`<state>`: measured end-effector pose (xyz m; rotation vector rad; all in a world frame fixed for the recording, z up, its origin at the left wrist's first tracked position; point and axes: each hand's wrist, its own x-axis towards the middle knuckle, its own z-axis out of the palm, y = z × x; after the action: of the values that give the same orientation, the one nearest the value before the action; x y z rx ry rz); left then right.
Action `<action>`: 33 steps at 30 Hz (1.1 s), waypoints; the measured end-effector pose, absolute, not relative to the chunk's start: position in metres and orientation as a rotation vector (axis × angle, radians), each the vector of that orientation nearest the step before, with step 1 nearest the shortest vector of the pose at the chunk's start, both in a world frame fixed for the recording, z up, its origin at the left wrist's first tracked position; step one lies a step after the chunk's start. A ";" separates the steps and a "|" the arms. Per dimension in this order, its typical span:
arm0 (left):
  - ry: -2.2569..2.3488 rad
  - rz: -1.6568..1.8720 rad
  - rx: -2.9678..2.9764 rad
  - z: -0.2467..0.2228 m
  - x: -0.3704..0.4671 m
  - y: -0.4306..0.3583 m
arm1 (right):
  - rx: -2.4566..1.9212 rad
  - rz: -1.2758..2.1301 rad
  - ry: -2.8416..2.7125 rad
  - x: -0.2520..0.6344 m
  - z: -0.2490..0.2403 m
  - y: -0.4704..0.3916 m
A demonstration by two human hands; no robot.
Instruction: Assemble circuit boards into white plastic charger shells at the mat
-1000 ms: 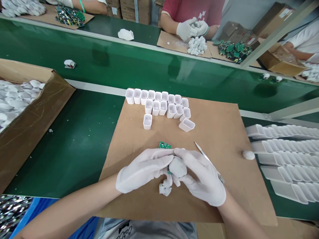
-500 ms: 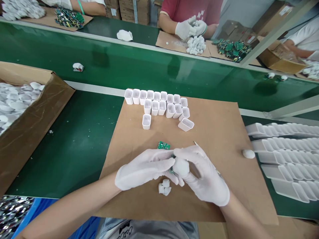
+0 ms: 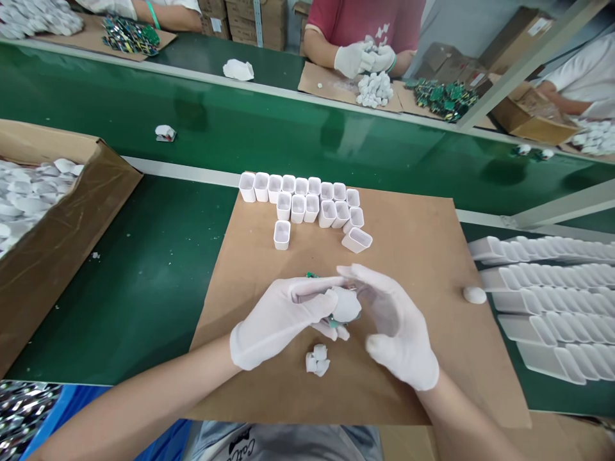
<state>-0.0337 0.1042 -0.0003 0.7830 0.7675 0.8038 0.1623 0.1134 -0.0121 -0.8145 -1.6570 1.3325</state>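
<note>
White gloves cover both my hands. My left hand (image 3: 291,310) grips a small green circuit board with a rounded white part (image 3: 346,305) on it, over the middle of the cardboard sheet (image 3: 413,256). My right hand (image 3: 396,326) is just to the right of that assembly, thumb and fingers spread apart. Its fingertips reach near the assembly's upper edge; whether they touch it I cannot tell. Behind my left fingers a bit of another green circuit board (image 3: 312,274) shows, mostly hidden. Several small white pieces (image 3: 318,360) lie in a clump below my hands.
Open white plastic cups (image 3: 298,208) stand in rows at the sheet's back edge. Stacked white cups (image 3: 542,282) and a white dome (image 3: 475,295) are at right. A cardboard box (image 3: 72,211) of white parts stands at left. Co-workers sit beyond the green conveyor (image 3: 269,134).
My right hand has opened and drawn back to the right from the circuit board assembly, which stays in my left hand. A small white item on the conveyor has shifted right.
</note>
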 end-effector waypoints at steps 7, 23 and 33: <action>0.729 0.772 0.805 0.002 -0.034 0.102 | -0.809 1.474 -1.553 0.160 -0.014 0.114; 1.299 1.366 1.357 -0.014 -0.025 0.089 | -0.898 1.316 -1.323 0.145 -0.013 0.101; 0.857 0.969 0.783 -0.003 -0.033 0.104 | -0.821 1.418 -1.531 0.163 -0.008 0.116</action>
<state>-0.0327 0.1040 -0.0033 0.7828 0.8569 0.9692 0.1630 0.1165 -0.0083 -0.8214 -1.5311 1.4180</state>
